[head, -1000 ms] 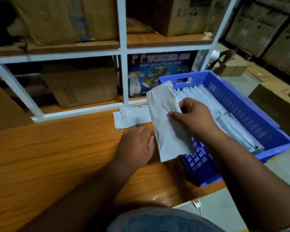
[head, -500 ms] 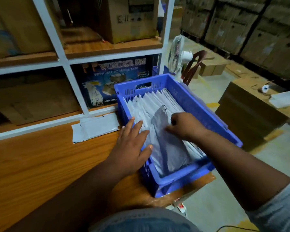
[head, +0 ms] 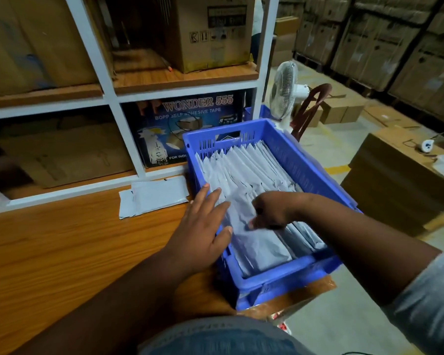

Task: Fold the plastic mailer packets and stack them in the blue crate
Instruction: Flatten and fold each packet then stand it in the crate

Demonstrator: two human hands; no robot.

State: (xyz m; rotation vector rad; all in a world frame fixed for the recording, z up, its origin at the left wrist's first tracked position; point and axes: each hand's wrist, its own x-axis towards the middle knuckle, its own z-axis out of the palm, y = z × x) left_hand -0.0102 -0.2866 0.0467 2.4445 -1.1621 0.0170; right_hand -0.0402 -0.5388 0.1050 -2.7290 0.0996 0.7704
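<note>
The blue crate [head: 308,172] sits at the end of the wooden worktop [head: 49,252], with its near corner hanging a little past the worktop edge. Inside the crate there is already a long row of folded mailer packets [head: 244,165]. They stand on their edges and lean on each other, from the far wall of the crate nearly to the near wall. So a big part of the job looks done.

The left hand [head: 200,231] is at the left wall of the crate. It is open and flat, with its fingers spread, and its fingertips touch the packets at that side. It is not holding anything. It seems to be keeping the row from falling over.

The right hand [head: 269,211] is inside the crate, on top of the packets near the middle. Its fingers are curled down and pressing on a grey packet [head: 256,242] that lies closest to the near wall. I cannot tell if it is pinching the packet or just pushing it down into place.

There is more to do. Just left of the crate, on the worktop, lie a few more packets [head: 154,196]. They are flat and not in the crate yet. I think those will need folding and then go in with the others. There is only a little room left at the near end of the crate.
</note>
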